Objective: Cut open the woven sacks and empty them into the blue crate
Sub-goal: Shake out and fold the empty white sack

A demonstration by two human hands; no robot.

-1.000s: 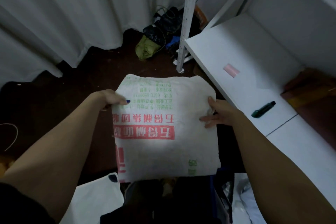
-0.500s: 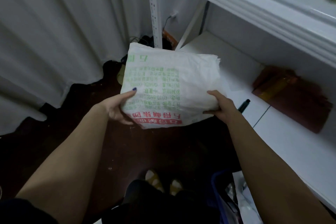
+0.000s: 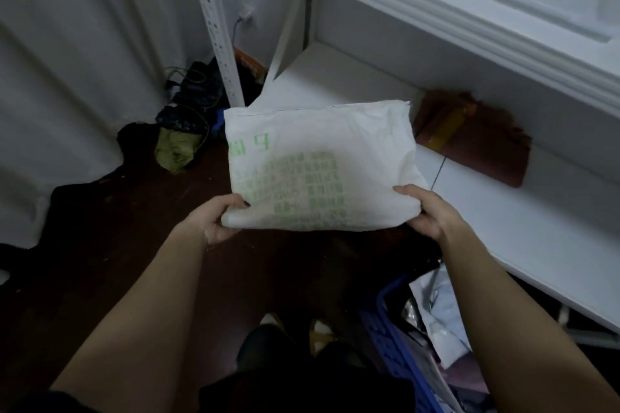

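Note:
A white woven sack [image 3: 322,164] with green print lies nearly flat, its far end over the white lower shelf [image 3: 523,238]. My left hand [image 3: 214,218] grips its near left corner. My right hand [image 3: 432,214] grips its near right corner. The blue crate [image 3: 399,342] sits on the floor at the lower right, with pale plastic packets [image 3: 439,318] inside it. The sack hides the part of the shelf beneath it.
A white upper shelf [image 3: 469,10] overhangs on the right. A brown flat object [image 3: 476,134] lies at the back of the lower shelf. A perforated white post [image 3: 218,23] stands ahead. Dark bags, cables and a green cloth [image 3: 174,147] pile in the corner by a white curtain [image 3: 67,60].
Both hands have carried the sack forward and to the right, over the lower shelf. It has tipped flatter, so the red print no longer shows. The dark pen on the shelf is now hidden.

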